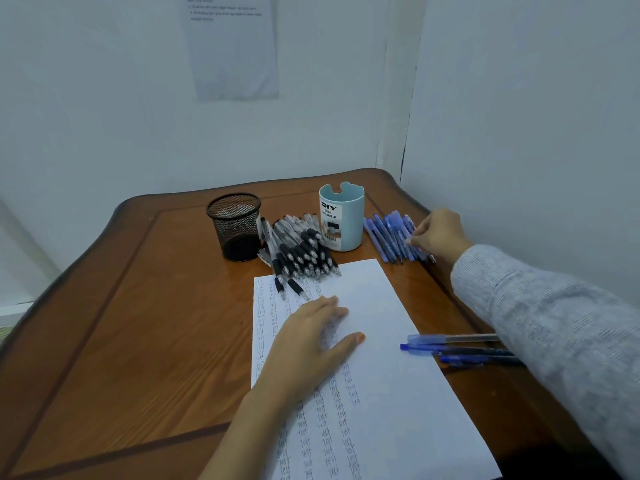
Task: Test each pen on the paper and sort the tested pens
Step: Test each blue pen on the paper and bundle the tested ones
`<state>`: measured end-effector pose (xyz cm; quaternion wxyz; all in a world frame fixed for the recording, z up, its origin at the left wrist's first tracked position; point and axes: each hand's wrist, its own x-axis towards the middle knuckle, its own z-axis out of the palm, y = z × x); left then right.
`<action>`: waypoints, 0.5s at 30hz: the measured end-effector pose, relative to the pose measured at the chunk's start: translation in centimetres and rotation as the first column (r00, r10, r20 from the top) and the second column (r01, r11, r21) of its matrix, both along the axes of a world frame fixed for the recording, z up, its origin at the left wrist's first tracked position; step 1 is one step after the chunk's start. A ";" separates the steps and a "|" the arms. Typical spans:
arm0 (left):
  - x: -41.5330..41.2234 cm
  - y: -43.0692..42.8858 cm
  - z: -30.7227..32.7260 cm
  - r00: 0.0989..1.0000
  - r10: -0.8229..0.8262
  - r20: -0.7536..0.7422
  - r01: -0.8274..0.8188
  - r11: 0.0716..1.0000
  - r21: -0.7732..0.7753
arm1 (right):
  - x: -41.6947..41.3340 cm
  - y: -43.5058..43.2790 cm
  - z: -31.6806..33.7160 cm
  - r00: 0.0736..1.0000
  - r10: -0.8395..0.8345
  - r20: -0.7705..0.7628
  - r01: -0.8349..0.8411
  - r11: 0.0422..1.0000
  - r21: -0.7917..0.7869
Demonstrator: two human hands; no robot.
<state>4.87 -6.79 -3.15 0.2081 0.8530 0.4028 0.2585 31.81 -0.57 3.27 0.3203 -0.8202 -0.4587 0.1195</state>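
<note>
Risk first: the right hand [438, 237] reaches into the row of blue pens [388, 237] at the far right of the table [138, 306], and those pens lie packed side by side close to the table's right edge. A careless pull on one could roll its neighbours off or fan the row out.

Second risk: the grey sleeve [554, 323] passes over three loose blue pens [457, 348] lying at the right edge of the paper [381, 341]. A dropped forearm would sweep them (and muddle whatever sorting they stand for).

Third risk: the heap of black pens [301, 251] overlaps the paper's top edge, so any shift of the sheet would disturb it.

Hand states. Right hand: fingers curled down onto the near end of the blue row, in contact with it. Whether one pen is pinched cannot be told. Left hand [311, 344]: flat and spread, palm down on the upper left of the paper, pinning it and holding nothing.

Position of the work. The paper lies in front of the person, its left columns filled with written test marks and its right part bare. The blue row is well apart from the left hand, beyond the blue organizer cup [341, 220]. A black mesh cup [235, 226] stands left of the black heap. Neither cup shows a pen above its rim.
</note>
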 end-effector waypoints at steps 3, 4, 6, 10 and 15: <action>0.0 0.0 0.0 1.000 0.001 0.009 -0.001 1.000 0.004 | -0.1 -0.5 0.0 0.998 0.063 0.020 -0.063 0.998 0.006; 0.0 0.0 0.1 1.000 0.001 0.012 -0.002 1.000 0.005 | 0.0 -0.8 0.1 0.996 0.079 0.031 -0.080 0.997 0.016; 0.1 0.1 0.1 1.000 0.002 0.017 -0.002 1.000 0.005 | 0.1 -1.5 0.5 0.994 0.104 0.044 -0.106 0.994 0.040; 0.0 0.1 0.2 1.000 0.004 0.031 -0.004 1.000 -0.001 | 0.0 -4.2 1.5 0.979 0.202 0.016 -0.203 0.979 0.033; -0.1 -0.1 0.4 0.999 0.026 0.043 -0.027 0.999 0.042 | -0.9 -8.4 2.2 0.889 0.458 0.007 -0.454 0.883 -0.116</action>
